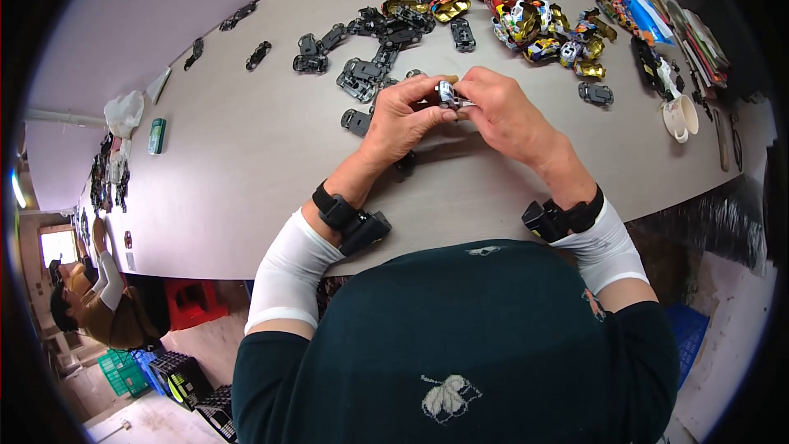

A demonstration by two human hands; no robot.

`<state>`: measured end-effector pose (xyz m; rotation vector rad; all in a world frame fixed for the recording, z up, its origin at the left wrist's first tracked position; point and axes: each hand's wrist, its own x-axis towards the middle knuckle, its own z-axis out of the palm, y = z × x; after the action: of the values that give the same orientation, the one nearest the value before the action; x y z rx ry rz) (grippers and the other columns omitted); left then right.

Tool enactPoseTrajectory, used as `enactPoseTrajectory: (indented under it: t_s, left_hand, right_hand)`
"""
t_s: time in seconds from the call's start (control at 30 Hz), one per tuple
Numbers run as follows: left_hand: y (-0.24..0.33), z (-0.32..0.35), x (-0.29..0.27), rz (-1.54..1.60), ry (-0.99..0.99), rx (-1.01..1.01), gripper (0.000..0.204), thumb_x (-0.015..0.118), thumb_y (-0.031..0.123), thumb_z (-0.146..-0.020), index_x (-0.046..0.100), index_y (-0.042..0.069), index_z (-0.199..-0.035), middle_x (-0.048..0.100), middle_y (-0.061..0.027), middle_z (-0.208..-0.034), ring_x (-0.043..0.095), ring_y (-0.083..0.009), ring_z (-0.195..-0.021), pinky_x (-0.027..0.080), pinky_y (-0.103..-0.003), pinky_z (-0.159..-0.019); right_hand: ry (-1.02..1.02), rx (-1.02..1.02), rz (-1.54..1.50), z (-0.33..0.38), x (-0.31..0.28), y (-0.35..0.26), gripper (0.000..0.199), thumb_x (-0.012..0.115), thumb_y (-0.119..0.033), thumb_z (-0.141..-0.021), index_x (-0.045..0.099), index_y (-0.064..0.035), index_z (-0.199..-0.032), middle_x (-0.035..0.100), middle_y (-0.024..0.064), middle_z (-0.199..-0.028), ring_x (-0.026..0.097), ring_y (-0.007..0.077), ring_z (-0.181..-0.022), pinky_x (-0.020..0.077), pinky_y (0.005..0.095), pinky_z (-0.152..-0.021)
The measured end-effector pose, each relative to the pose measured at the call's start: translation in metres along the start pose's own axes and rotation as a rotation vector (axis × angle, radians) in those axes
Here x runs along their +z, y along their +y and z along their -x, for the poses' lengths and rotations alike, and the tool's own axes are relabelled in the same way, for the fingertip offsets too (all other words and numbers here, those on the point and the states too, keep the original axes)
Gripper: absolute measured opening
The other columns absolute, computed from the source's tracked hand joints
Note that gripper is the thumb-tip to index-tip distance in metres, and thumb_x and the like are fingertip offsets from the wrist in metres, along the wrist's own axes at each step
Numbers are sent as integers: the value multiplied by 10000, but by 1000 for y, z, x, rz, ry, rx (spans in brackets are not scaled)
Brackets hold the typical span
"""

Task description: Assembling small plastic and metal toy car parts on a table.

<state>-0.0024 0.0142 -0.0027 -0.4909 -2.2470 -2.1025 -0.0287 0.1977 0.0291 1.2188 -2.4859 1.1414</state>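
Dark shirt [493, 321] filling the foreground

The left hand [401, 121] is pinching a small toy car [446, 94] above the tabletop [246, 164]; the right hand [514, 122], closed, is meeting its right side. Black chassis [359, 86] are lying beyond.

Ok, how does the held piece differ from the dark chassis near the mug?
Color: the held piece shows some white; the chassis looks dark all over.
Place: the held piece is up between the left hand and right hand; the chassis lies on the table.
Shared: both look like small toy-car parts.
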Motion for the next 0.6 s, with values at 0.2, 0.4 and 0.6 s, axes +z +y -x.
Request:
enactPoseTrajectory:
  t_s: [0.2, 0.4, 0.6]
  left_hand:
    - [13, 3, -4, 349, 60, -299, 408, 651, 31, -776, 522, -14, -1160, 606, -85, -817, 627, -136, -696, 537, -235, -553]
    - [-6, -5, -8, 563, 137, -292, 159, 613, 88, -839, 548, -29, -925, 598, -109, -766, 598, -160, -532, 484, -221, -424]
    - [-1, 0, -17, 553, -21, -390, 192, 625, 88, -830, 553, -24, -969, 610, -113, -797, 599, -160, -539, 484, -227, -432]
  right_hand:
    - [-71, 453, -619, -3, 15, 9, 167, 655, -114, -759, 638, 27, -847, 589, 22, -680, 449, 47, -629, 372, 243, -539]
    - [2, 504, -617, 5, 6, 0, 135, 635, -97, -787, 642, 12, -866, 514, -43, -636, 410, 24, -566, 336, 202, -498]
    - [12, 404, -648, 7, 9, -2, 125, 588, -94, -829, 637, 10, -878, 507, -34, -627, 440, 52, -592, 364, 218, -537]
